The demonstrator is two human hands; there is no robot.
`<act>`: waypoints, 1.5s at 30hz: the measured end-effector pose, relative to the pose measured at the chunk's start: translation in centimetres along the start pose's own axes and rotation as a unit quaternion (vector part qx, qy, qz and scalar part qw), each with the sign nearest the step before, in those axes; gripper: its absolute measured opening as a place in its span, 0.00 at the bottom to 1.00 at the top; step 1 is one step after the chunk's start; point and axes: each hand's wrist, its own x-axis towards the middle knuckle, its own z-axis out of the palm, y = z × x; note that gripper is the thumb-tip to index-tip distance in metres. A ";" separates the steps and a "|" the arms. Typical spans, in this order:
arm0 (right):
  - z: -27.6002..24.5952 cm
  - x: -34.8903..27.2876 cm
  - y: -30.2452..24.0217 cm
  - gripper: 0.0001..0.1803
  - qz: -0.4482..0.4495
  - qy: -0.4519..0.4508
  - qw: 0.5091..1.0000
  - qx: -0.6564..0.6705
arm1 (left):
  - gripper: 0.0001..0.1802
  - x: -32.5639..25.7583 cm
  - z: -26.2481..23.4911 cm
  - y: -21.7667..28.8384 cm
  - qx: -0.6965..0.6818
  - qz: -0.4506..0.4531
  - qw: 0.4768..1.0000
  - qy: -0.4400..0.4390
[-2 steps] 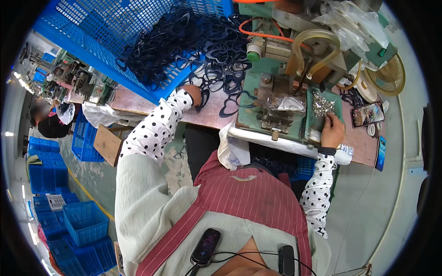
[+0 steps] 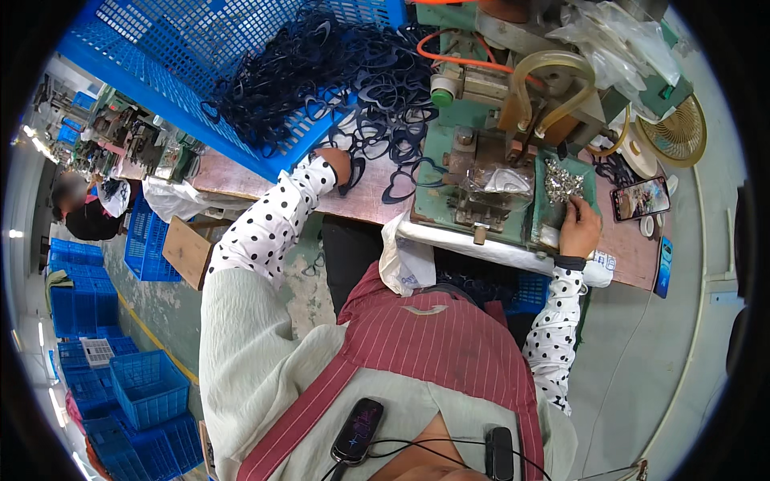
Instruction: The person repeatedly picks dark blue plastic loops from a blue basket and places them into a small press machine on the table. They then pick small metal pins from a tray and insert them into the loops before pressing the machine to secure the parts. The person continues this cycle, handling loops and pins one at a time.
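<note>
Seen from the head camera, a worker in polka-dot sleeves and a striped apron sits at a wooden bench. The left hand rests on the heap of dark heart-shaped loops that spills from a tipped blue plastic crate onto the benchtop; whether its fingers are closed on a loop cannot be told, since they are buried among the pieces. The right hand lies curled at the edge of a green tray holding a pile of small silvery metal parts, the fingertips drawn together as if pinching one, though the piece itself is too small to make out.

The likely trouble, judging from the layout: the loops are tangled, so pulling one may drag others off the bench edge, and the small metal parts could scatter. The green bench press between the hands is a pinch hazard for fingers.

A lit phone and a small fan sit at the right. Stacked blue crates stand on the concrete floor, and another person works in the aisle behind.
</note>
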 end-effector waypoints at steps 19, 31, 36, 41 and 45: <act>-0.3 0.8 -1.6 0.10 0.088 -0.004 0.965 0.249 | 0.10 -8.5 -6.3 1.5 -0.616 -0.080 0.684 0.384; -4.2 2.9 -16.1 0.22 0.060 -0.047 0.927 0.366 | 0.13 -10.3 -20.1 10.6 -0.798 0.203 0.430 0.370; -3.8 3.1 -17.1 0.25 0.110 -0.056 0.890 0.439 | 0.11 -10.2 -20.1 10.4 -0.815 0.217 0.409 0.349; -4.0 2.9 -17.4 0.26 0.115 -0.048 0.853 0.506 | 0.17 -10.7 -17.2 12.1 -0.412 0.301 0.594 0.622; -5.2 3.6 -16.5 0.26 0.134 -0.068 0.838 0.525 | 0.16 -11.9 -15.6 15.7 -0.298 0.457 0.607 0.577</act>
